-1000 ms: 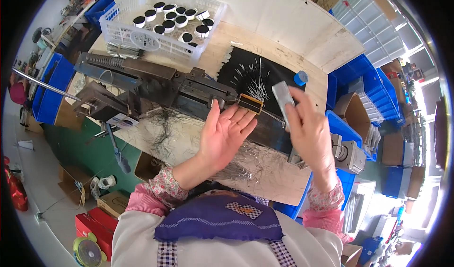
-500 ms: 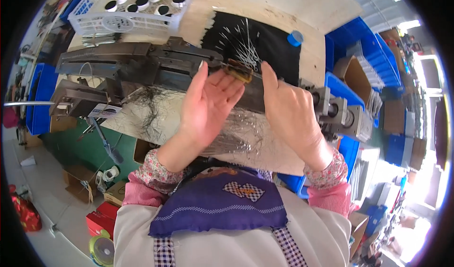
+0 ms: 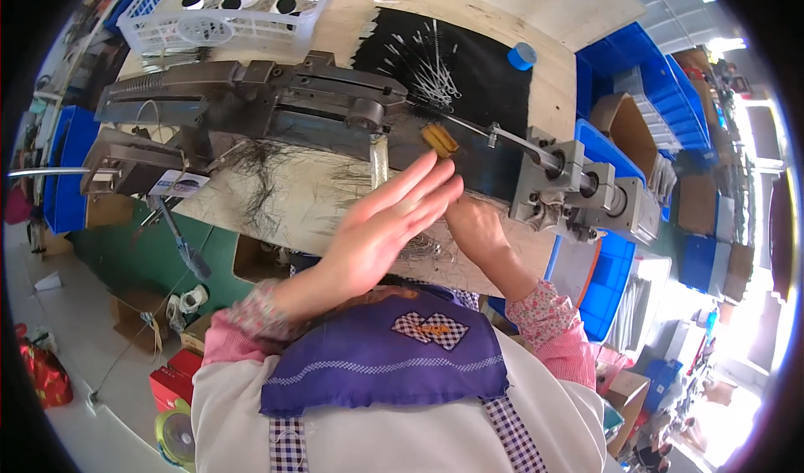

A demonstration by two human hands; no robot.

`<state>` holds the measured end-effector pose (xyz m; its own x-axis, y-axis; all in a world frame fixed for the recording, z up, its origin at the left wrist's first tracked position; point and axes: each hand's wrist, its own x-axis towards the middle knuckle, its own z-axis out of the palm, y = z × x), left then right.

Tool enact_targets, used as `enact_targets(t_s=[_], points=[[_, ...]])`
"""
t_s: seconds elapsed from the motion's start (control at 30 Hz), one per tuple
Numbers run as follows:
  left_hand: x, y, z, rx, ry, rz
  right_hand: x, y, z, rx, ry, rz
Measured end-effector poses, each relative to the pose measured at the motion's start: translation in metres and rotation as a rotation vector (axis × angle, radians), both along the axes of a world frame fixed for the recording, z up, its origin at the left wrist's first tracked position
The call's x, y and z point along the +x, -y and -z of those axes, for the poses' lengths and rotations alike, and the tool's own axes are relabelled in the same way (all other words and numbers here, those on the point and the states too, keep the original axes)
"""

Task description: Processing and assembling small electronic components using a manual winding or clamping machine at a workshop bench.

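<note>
My left hand (image 3: 389,222) is in front of the dark metal machine (image 3: 285,100), its fingers stretched out and lying side by side. Just beyond its fingertips sits a small yellow-brown block (image 3: 439,141) on the machine's bed. My right hand (image 3: 477,226) is close against the left one, partly behind it; its fingers are hidden, and whether it holds anything does not show. A metal rod (image 3: 523,144) runs from the right-hand bearing blocks to a dark bristly piece at the machine's middle. A pale-wrapped lever (image 3: 378,161) hangs from the machine, left of the block.
Several thin looped wire pieces (image 3: 435,79) lie on a black cloth (image 3: 494,96) behind the machine. A blue round roll (image 3: 522,56) is beside them. At the back left stands a white basket (image 3: 209,31) of white, black-topped round pieces. Loose dark bristles litter the bench (image 3: 310,192).
Both hands have drawn back from the machine toward my body and come together. The yellow-brown block, earlier at my left fingertips, now lies turned on the bed. The rod and lever are now visible.
</note>
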<state>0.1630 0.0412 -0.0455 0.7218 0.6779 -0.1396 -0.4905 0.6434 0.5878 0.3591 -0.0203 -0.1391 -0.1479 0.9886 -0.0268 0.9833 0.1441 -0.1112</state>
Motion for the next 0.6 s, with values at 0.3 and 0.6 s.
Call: enact_targets(t_s=[0.3,0.6], points=[[-0.294,-0.015,0.086,1.050,-2.585,-0.854,0.008,0.011,-0.053,0.097,-0.500,0.072],[-0.248,0.000,0.085,0.647,-2.053,-0.845,0.029,0.032,-0.108,0.508,-0.788,0.404]])
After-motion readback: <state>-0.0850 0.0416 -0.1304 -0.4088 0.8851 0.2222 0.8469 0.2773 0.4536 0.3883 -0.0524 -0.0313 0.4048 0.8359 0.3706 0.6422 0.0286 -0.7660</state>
